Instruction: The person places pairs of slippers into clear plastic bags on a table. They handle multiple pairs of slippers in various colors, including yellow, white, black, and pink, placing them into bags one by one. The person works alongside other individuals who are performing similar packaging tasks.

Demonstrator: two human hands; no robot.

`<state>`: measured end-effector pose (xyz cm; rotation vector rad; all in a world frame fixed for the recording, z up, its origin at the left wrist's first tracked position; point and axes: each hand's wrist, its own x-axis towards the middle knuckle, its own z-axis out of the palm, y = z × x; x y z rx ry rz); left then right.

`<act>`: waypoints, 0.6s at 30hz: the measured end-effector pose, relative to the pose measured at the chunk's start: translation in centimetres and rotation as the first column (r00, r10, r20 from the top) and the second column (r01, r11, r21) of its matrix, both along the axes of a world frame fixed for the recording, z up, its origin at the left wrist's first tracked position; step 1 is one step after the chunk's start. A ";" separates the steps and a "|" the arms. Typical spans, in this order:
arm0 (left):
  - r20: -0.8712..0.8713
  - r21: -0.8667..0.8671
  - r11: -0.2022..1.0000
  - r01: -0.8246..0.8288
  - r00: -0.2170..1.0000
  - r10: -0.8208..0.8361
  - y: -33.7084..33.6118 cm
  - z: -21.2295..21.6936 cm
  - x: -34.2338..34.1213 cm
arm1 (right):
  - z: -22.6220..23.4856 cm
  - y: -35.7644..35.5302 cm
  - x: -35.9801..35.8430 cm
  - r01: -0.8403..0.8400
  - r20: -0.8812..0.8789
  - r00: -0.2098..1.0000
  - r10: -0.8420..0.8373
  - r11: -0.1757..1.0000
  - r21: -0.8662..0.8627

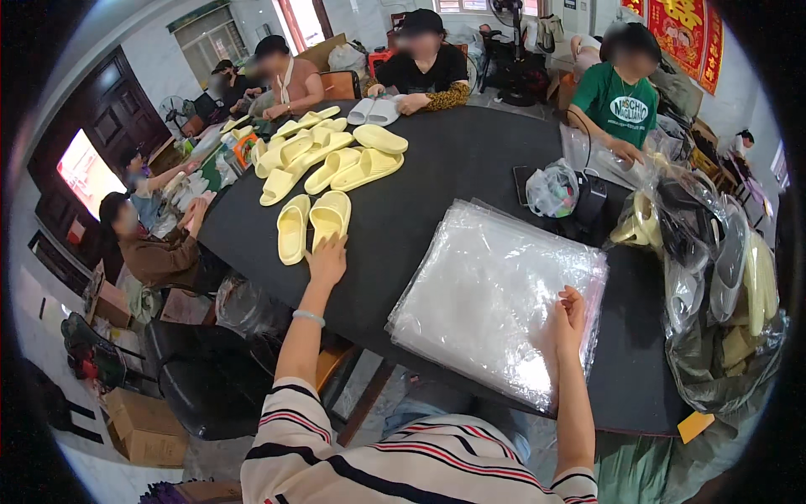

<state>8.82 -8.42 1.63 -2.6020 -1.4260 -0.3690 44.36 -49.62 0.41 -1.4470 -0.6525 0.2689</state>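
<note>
My left hand point(327, 262) is at the near end of a pale yellow slipper point(330, 214), its fingers closed on the heel. The matching slipper point(292, 228) lies just left of it on the black table. My right hand point(569, 321) hovers over or rests lightly on the right side of a stack of clear plastic bags point(478, 294). Its fingers are loosely curled and apart, with nothing seen between them. Beyond my left hand, several more yellow slippers point(302, 149) lie in a cluster.
Across the black table point(453, 160), a person holds grey slippers point(374, 111). A person in green point(617, 105) handles clear plastic at the right. Bagged slippers point(714, 260) crowd the right edge. A small knotted bag point(552, 189) and black device point(590, 195) stand behind the stack. A black chair point(210, 370) is left.
</note>
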 end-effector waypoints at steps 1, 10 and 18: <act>0.025 -0.009 1.000 -0.006 1.000 0.006 0.2 -0.1 -1.0 | -0.1 0.0 0.0 0.000 0.011 1.000 0.000 1.000 -0.009; -0.089 -0.039 0.901 -0.433 0.899 0.428 5.9 -0.2 -9.2 | 0.7 0.6 -0.9 0.000 0.066 0.998 0.005 0.997 -0.080; 0.253 -0.070 0.954 -0.293 0.920 0.301 7.0 -1.4 -3.2 | -2.1 0.3 0.1 0.044 0.171 0.985 -0.020 0.989 -0.142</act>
